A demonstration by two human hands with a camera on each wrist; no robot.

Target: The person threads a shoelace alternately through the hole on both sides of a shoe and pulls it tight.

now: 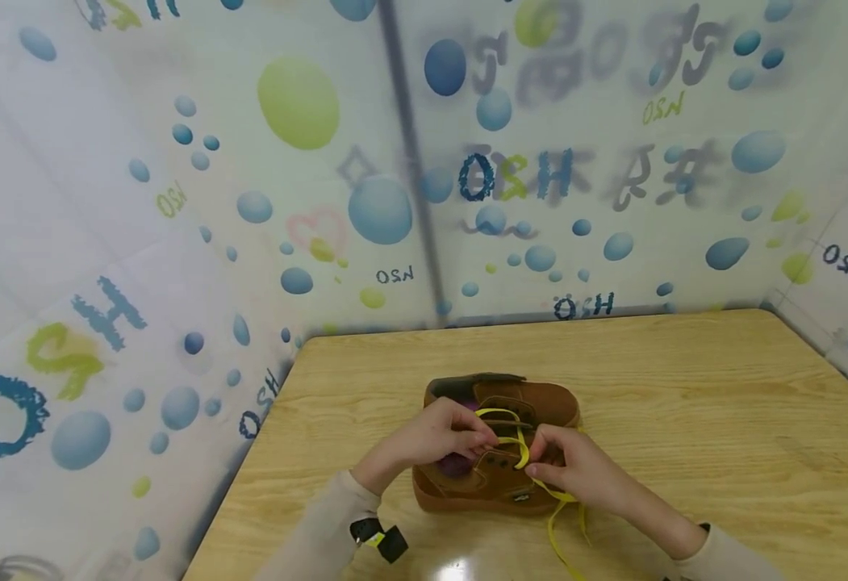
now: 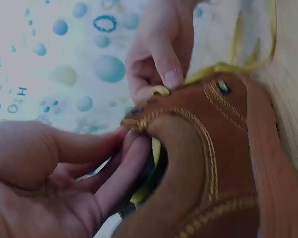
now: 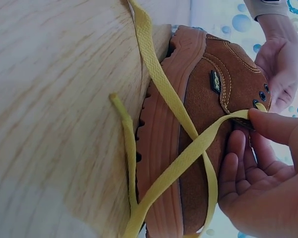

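A brown shoe (image 1: 557, 401) with a thick sole lies on the table, its toe to the right in the head view. Yellow shoelace (image 1: 523, 456) passes through some of its eyelets, and loose ends trail over the near side. My left hand (image 1: 441, 432) reaches over the shoe's opening and pinches the lace by the eyelet flap; its fingertips partly hide the grip in the left wrist view. On the toe side, my right hand (image 1: 576, 468) pinches the lace between thumb and fingers, close to an eyelet (image 3: 256, 103). Several dark-rimmed eyelets show beside it.
The wooden table (image 1: 685, 387) extends around the shoe, mostly to the right. Pale curtains (image 1: 322, 202) with blue and green drops stand behind and at both sides. A dark wrist device (image 1: 380, 537) is strapped at the left sleeve.
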